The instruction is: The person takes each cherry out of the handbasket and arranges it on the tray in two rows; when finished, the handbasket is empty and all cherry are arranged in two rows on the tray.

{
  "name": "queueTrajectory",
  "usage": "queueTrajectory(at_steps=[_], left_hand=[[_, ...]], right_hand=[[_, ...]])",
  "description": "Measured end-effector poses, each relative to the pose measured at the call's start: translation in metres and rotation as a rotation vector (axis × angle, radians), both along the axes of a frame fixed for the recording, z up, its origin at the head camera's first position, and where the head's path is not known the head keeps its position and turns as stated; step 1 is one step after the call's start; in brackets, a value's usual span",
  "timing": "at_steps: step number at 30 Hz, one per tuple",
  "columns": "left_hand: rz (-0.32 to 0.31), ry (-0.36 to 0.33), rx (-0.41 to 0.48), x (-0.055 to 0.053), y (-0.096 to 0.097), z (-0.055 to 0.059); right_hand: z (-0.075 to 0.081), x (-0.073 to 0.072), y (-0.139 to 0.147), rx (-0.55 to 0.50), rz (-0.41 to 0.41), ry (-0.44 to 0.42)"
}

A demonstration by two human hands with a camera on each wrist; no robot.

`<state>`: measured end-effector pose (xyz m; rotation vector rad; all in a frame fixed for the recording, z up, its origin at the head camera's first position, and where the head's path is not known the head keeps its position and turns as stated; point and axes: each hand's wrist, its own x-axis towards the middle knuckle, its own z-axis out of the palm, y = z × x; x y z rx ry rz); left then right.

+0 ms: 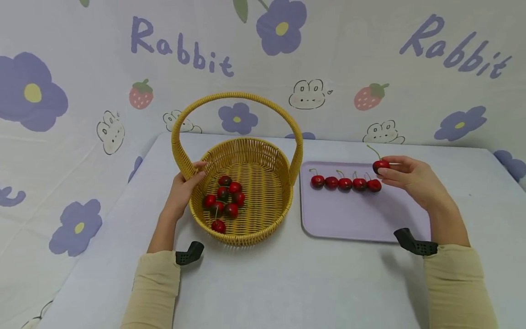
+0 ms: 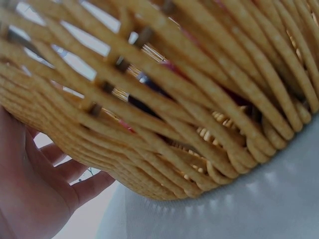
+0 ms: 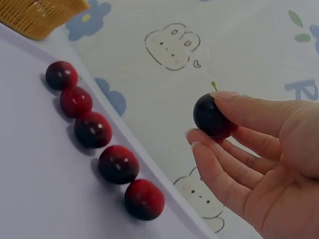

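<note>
A person's right hand [image 1: 415, 183] pinches a red cherry [image 1: 381, 166], green stem upward, between thumb and fingertips near the far edge of a lilac tray [image 1: 349, 214]. On the tray, five cherries [image 1: 345, 184] form a row along that edge. The left hand [image 1: 181, 192] grips the left rim of a yellow wicker basket [image 1: 263, 192], where more cherries [image 1: 223, 193] cluster at left. Basket and tray sit side by side on a white desk [image 1: 287, 283].

The left sleeve [image 1: 156, 288] and right sleeve [image 1: 458, 288] are plain beige, creased near the cuffs. A bent black left bracket [image 1: 190, 254] and matching right bracket [image 1: 415, 243], probably plastic, show small holes.
</note>
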<state>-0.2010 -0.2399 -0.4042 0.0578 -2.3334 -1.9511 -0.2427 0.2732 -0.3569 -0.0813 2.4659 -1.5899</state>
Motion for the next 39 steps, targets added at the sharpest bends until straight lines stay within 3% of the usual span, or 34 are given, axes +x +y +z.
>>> queueTrajectory(at_steps=[8,11,26,32,39], left_hand=[[0.002,0.004,-0.001,0.0,0.0,0.0],[0.004,-0.001,-0.002,0.0,0.0,0.0],[-0.001,-0.005,-0.01,0.0,0.001,0.0],[0.0,-0.009,-0.013,0.001,0.002,0.002],[0.003,-0.008,-0.013,0.001,0.002,0.002]], right_hand=[[-0.012,-0.007,0.016,-0.096,-0.03,-0.046],[-0.02,-0.011,0.022,-0.113,-0.077,-0.078],[-0.042,-0.011,0.033,0.069,-0.08,-0.106],[-0.045,-0.011,0.031,0.036,-0.078,-0.116],[-0.045,-0.011,0.029,0.067,-0.063,-0.11]])
